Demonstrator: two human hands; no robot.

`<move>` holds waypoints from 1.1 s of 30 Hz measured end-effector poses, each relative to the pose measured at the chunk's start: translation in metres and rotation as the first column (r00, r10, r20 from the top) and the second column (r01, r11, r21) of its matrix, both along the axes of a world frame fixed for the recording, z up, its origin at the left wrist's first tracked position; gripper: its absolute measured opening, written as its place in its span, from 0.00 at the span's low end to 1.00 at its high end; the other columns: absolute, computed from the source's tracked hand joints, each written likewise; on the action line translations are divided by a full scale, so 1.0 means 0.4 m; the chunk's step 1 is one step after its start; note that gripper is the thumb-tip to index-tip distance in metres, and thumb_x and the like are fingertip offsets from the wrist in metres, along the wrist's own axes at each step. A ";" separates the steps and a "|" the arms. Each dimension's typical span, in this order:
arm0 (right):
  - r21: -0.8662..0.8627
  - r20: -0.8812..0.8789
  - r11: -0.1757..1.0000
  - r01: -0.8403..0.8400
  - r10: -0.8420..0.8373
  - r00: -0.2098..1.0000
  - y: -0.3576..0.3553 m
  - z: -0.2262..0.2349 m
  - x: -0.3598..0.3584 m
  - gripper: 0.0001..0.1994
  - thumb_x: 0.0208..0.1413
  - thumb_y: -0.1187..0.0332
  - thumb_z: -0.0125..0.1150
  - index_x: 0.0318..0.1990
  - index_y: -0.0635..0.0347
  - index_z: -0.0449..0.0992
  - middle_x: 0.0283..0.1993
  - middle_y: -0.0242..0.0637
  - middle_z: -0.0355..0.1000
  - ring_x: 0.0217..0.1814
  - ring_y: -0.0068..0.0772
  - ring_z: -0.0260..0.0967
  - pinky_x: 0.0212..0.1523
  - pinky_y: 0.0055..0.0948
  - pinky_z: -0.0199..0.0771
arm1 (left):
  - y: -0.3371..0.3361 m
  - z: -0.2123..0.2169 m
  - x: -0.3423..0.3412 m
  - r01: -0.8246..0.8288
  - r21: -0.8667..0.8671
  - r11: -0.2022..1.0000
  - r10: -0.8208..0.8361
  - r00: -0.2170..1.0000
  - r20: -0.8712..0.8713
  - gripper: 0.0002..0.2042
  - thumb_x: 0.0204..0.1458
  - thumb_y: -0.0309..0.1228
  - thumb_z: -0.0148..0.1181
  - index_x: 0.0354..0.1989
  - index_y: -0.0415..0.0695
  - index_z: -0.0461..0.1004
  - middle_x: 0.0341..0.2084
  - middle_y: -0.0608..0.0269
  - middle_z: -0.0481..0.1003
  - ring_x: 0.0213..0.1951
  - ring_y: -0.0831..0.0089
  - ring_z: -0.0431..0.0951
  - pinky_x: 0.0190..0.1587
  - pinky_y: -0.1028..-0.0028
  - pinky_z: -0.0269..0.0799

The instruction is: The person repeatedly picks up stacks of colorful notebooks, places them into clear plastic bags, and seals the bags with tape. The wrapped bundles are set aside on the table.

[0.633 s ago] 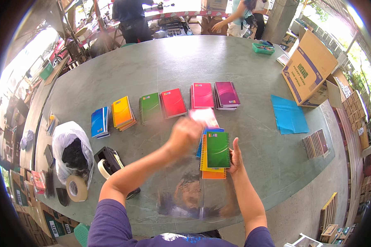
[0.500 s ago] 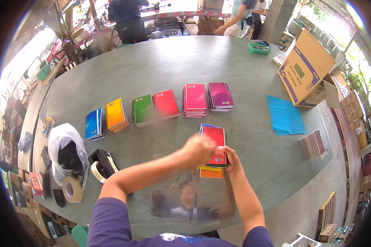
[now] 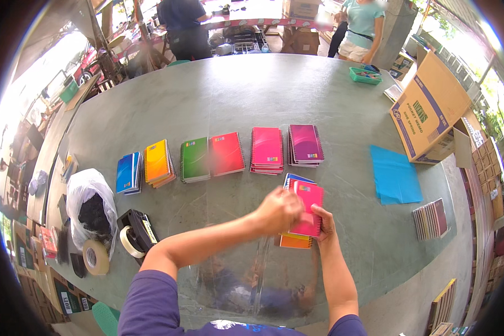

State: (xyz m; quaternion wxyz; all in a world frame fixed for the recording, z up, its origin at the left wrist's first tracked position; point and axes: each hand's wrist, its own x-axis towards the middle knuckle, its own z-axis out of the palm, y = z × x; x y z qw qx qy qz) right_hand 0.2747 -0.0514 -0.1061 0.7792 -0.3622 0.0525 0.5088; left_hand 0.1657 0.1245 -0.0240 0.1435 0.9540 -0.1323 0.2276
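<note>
My right hand [image 3: 326,222] grips a small bundle of spiral notebooks by its right side, the thumb lying on the top one. That top one is a pink notebook [image 3: 309,196]; a blue cover peeks out behind it and an orange notebook [image 3: 295,241] below. My left hand [image 3: 283,211], blurred, is over the bundle's left edge with its fingers curled; what they hold is hidden. Farther off lie notebook piles in a row: blue [image 3: 127,172], yellow [image 3: 158,159], green [image 3: 195,158], red [image 3: 227,152], pink [image 3: 267,147] and purple [image 3: 304,144].
At left stand a black tape dispenser [image 3: 141,229], a tape roll [image 3: 96,257] and a white plastic bag [image 3: 79,187]. Rightward are blue sheets [image 3: 395,176], a row of notebooks on edge [image 3: 430,219], a cardboard box [image 3: 431,106] and a green tray [image 3: 365,76]. Two people stand beyond the table.
A pink notebook now tops the bundle where a red one showed before. My view has shifted slightly. The person at far right now stands more upright.
</note>
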 end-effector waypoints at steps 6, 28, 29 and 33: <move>0.069 -0.035 0.987 -0.146 0.149 0.988 0.008 0.015 0.002 0.19 0.50 0.69 0.56 0.48 0.70 0.68 0.42 0.46 0.74 0.40 0.40 0.75 0.44 0.37 0.77 | 0.272 -0.108 0.091 -0.429 0.243 0.870 0.456 0.887 -0.068 0.18 0.49 0.34 0.54 0.47 0.38 0.70 0.43 0.53 0.74 0.50 0.62 0.72 0.57 0.63 0.60; 0.214 -0.138 0.965 -0.153 0.185 0.973 0.122 0.058 -0.070 0.19 0.52 0.63 0.57 0.48 0.67 0.68 0.40 0.42 0.73 0.41 0.35 0.74 0.42 0.35 0.77 | 0.194 0.145 -0.150 -0.542 0.276 0.794 0.544 0.835 0.075 0.07 0.45 0.26 0.54 0.33 0.39 0.72 0.23 0.58 0.73 0.32 0.64 0.75 0.35 0.65 0.70; 0.211 -0.146 0.970 -0.124 0.156 0.977 0.106 0.057 -0.061 0.19 0.52 0.63 0.58 0.47 0.67 0.69 0.40 0.42 0.73 0.40 0.34 0.73 0.42 0.34 0.76 | 0.101 0.152 -0.136 -0.388 0.311 0.868 0.379 0.921 0.091 0.08 0.44 0.26 0.53 0.33 0.39 0.72 0.23 0.59 0.73 0.32 0.64 0.75 0.36 0.65 0.70; 0.156 -0.044 0.986 -0.059 0.067 0.997 0.040 0.027 -0.023 0.18 0.50 0.64 0.59 0.44 0.69 0.70 0.39 0.43 0.74 0.39 0.35 0.74 0.41 0.33 0.76 | -0.084 0.101 -0.035 0.061 0.116 0.991 -0.032 0.971 -0.239 0.10 0.45 0.35 0.57 0.29 0.41 0.73 0.26 0.59 0.73 0.34 0.64 0.75 0.39 0.64 0.71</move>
